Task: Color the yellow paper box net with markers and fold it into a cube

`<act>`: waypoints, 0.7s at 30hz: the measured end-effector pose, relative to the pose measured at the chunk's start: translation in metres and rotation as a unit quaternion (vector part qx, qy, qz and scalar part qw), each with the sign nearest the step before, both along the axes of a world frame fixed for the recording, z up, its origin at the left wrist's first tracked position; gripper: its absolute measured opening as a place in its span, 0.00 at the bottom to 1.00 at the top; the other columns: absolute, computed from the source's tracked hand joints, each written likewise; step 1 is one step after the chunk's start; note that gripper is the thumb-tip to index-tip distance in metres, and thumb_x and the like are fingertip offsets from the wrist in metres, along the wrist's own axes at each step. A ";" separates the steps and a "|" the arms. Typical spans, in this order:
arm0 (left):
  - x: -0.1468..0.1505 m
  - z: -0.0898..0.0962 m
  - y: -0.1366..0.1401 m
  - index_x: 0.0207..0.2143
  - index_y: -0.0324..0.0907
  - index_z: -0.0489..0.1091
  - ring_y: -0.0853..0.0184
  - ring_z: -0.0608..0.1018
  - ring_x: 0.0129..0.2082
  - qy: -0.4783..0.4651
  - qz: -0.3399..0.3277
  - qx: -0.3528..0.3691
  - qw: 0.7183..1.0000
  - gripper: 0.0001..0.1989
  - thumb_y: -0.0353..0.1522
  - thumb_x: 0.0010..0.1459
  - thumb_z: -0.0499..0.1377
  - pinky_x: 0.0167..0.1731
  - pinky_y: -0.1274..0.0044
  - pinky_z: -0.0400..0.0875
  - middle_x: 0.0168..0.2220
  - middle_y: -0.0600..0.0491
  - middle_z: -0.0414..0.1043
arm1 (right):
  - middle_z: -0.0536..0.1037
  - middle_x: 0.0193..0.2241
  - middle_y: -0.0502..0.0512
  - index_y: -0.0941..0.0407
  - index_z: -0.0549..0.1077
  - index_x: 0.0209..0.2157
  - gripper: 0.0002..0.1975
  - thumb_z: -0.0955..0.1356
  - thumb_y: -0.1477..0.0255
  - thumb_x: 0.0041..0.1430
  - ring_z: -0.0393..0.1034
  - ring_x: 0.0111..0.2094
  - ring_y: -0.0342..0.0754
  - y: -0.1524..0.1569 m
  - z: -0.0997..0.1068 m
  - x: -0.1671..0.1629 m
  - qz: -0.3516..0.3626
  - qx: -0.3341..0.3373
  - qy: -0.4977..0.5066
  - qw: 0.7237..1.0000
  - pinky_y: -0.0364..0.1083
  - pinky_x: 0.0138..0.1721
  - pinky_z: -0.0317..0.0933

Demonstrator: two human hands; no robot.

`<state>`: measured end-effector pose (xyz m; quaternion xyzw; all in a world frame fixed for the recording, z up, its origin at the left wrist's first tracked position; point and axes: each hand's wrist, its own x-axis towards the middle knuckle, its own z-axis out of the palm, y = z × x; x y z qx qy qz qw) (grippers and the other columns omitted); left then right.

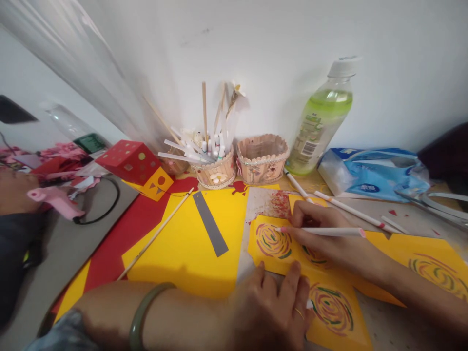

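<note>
My right hand pinches a white felt-tip pen with a pink end. Its tip touches a spiral of pink and green dashes on a cut yellow card. My left hand, a green bangle on its wrist, lies on the card's lower edge with its fingers apart. A small white end pokes out beside its ringed finger; I cannot make out what it is. Similar spirals mark the card's other panels, one of them partly behind my right hand.
Behind stand a basket of pens, another basket, a green drink bottle and a blue wipes pack. Leftward are a grey strip, a stick, a red paper cube, a pink glue gun and another person's arm.
</note>
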<state>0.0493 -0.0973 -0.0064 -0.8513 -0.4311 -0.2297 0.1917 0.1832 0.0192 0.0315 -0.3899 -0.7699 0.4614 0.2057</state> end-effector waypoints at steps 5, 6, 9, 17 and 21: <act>-0.001 0.000 -0.002 0.40 0.36 0.72 0.67 0.76 0.23 0.030 0.005 -0.017 0.999 0.15 0.34 0.60 0.49 0.25 0.69 0.74 0.43 0.44 0.74 | 0.58 0.19 0.44 0.54 0.56 0.21 0.13 0.64 0.69 0.55 0.51 0.21 0.40 0.003 -0.001 0.002 0.021 0.010 -0.013 1.000 0.41 0.19 0.46; -0.001 0.000 -0.002 0.40 0.36 0.72 0.67 0.76 0.22 0.026 0.005 -0.015 1.000 0.15 0.34 0.60 0.49 0.25 0.69 0.74 0.43 0.44 0.74 | 0.58 0.19 0.44 0.54 0.56 0.21 0.13 0.64 0.70 0.56 0.51 0.21 0.40 0.003 -0.001 0.002 0.021 0.014 -0.016 1.000 0.41 0.19 0.47; 0.001 0.000 -0.001 0.38 0.35 0.73 0.67 0.75 0.21 -0.002 0.011 -0.008 1.000 0.15 0.33 0.60 0.49 0.23 0.69 0.74 0.41 0.45 0.75 | 0.58 0.19 0.44 0.55 0.56 0.21 0.13 0.64 0.70 0.55 0.51 0.20 0.40 0.002 0.001 0.002 0.014 0.024 -0.025 0.999 0.41 0.19 0.47; 0.001 0.000 0.001 0.38 0.35 0.73 0.67 0.75 0.21 -0.012 0.008 -0.006 1.000 0.14 0.33 0.59 0.50 0.24 0.70 0.74 0.40 0.45 0.76 | 0.58 0.18 0.44 0.55 0.56 0.20 0.14 0.65 0.71 0.55 0.50 0.19 0.39 -0.001 -0.001 0.005 0.011 0.036 -0.034 0.999 0.41 0.18 0.45; 0.000 0.001 0.001 0.38 0.35 0.73 0.66 0.75 0.21 -0.011 0.007 -0.012 1.000 0.15 0.33 0.60 0.49 0.23 0.69 0.74 0.40 0.46 0.76 | 0.58 0.18 0.44 0.55 0.56 0.20 0.13 0.64 0.72 0.55 0.51 0.19 0.39 -0.004 0.001 0.007 0.017 0.024 -0.034 0.999 0.41 0.18 0.45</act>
